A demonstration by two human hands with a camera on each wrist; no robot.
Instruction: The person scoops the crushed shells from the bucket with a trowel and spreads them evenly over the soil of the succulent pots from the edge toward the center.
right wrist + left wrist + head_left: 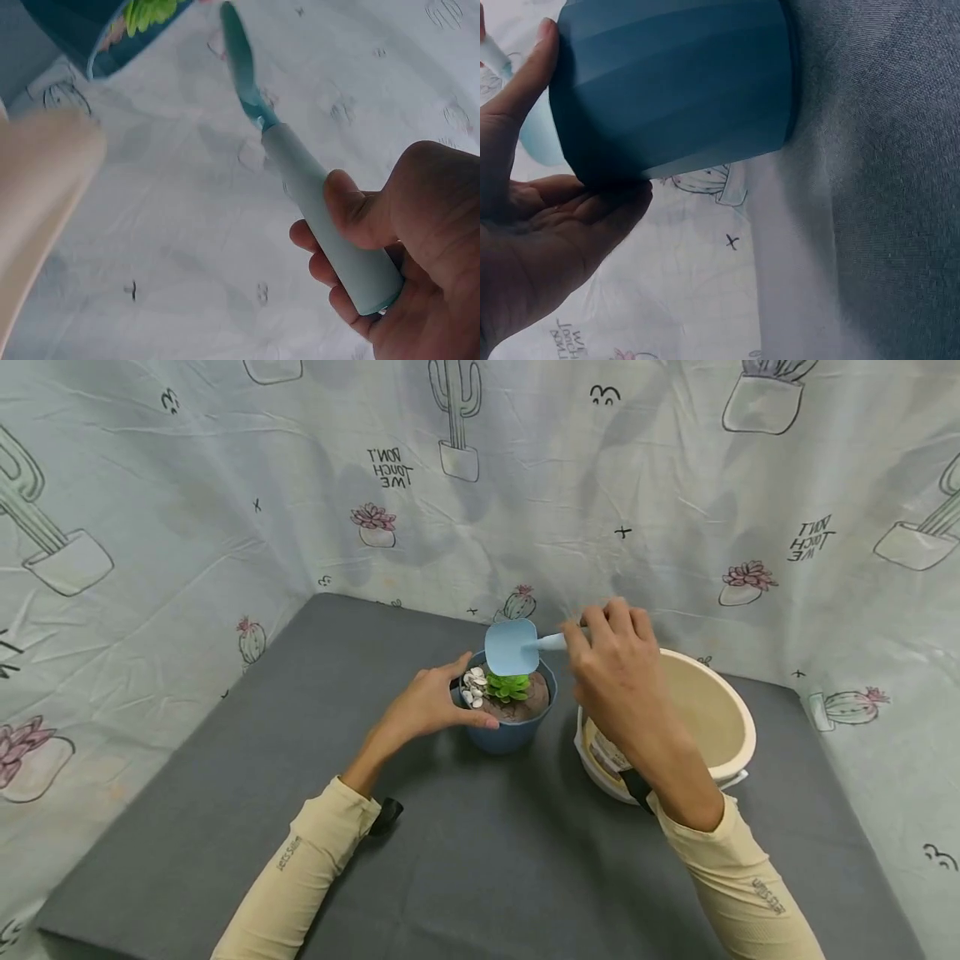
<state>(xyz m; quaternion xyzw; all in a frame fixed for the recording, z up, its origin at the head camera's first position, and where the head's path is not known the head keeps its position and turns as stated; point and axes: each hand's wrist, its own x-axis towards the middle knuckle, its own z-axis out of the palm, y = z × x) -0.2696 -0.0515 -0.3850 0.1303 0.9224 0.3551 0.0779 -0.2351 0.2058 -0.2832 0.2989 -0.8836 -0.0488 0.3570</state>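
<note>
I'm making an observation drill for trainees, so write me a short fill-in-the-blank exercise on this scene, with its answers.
1. The right hand holds the trowel, whose blade looks light ____ in the head view.
2. The left hand holds the pot, which in the head view stands to the ____ of the cream bucket.
3. The plant in the pot is bright ____.

Missing words: blue; left; green.
</note>
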